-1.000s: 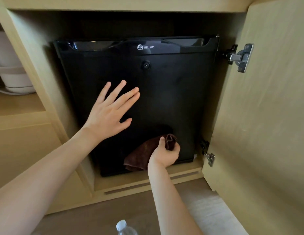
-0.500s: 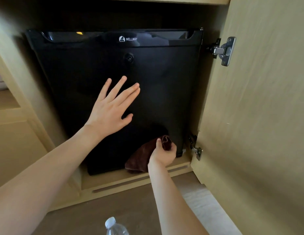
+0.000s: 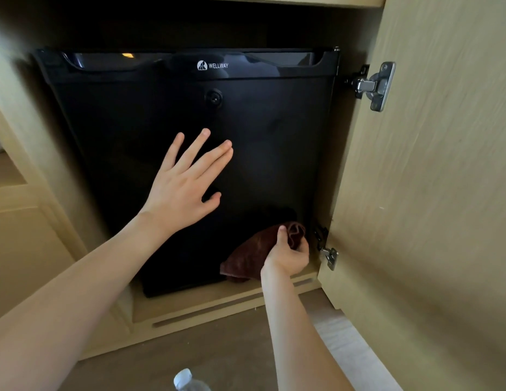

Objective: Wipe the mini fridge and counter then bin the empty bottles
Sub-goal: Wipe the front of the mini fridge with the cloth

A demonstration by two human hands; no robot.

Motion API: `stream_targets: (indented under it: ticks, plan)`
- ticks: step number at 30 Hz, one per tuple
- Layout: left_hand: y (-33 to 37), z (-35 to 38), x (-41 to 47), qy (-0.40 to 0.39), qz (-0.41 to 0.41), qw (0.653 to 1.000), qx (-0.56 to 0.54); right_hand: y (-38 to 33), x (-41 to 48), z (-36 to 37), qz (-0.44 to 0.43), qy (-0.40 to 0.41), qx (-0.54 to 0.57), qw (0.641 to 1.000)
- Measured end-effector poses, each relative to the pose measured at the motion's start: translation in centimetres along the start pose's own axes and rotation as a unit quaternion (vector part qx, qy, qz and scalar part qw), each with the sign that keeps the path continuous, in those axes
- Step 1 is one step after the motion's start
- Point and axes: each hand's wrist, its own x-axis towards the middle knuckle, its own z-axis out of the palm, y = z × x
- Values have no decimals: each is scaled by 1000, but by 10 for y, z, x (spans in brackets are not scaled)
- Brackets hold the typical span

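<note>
- Black mini fridge (image 3: pixel 161 108) sits inside a light wood cabinet, its door closed; "WELLWAY" logo at top centre, round lock just below it.
- Left hand (image 3: pixel 181 193): fingers straight and spread, palm flat against the fridge door around mid-height, left of centre. Holds nothing.
- Right hand (image 3: pixel 288 256): fingers curled round a dark brown cloth (image 3: pixel 252 255), thumb pointing up along it. Firm grip.
- Cloth is bunched and pressed on the lower right corner of the fridge door; loose end hangs left of the hand, down near the cabinet base ledge (image 3: pixel 218 306).
- Cabinet door (image 3: pixel 429 193) stands swung open on the right, inner face to camera.
- Upper metal hinge (image 3: pixel 376 86) at the top right of the fridge; lower hinge (image 3: pixel 329 256) just right of the right hand, not touching it.
- Clear plastic bottle (image 3: pixel 187 382) with a white cap at the near bottom edge, cropped; well apart from both hands. Cannot tell if empty.
- Brown floor (image 3: pixel 218 348) in front of the cabinet, pale strip to the near right.
</note>
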Motion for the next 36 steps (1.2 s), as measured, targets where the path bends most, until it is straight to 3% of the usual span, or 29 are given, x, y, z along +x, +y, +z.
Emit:
stream_targets:
  ticks: [2,7,10,13,16,24,36]
  plan:
    - [0,0,0,4,0,1000,-2,-9,0,3,-15,-2,9,1000]
    - [1,2,0,17,1,1000,-4,-61,-6,28,-151,-56,57,985]
    - [-1,4,0,23,6,1000,-2,-75,-1,38,-247,-77,29,966]
    - [-1,5,-1,30,4,1000,-7,-64,7,39,-280,-68,6,958]
    - [-1,7,-1,34,4,999,-11,-38,16,29,-227,-43,20,973]
    - [-1,9,-2,41,-1,999,-35,28,38,-9,9,54,-1,998]
    - [-4,5,-3,28,12,999,-22,73,2,-2,-17,34,-71,997]
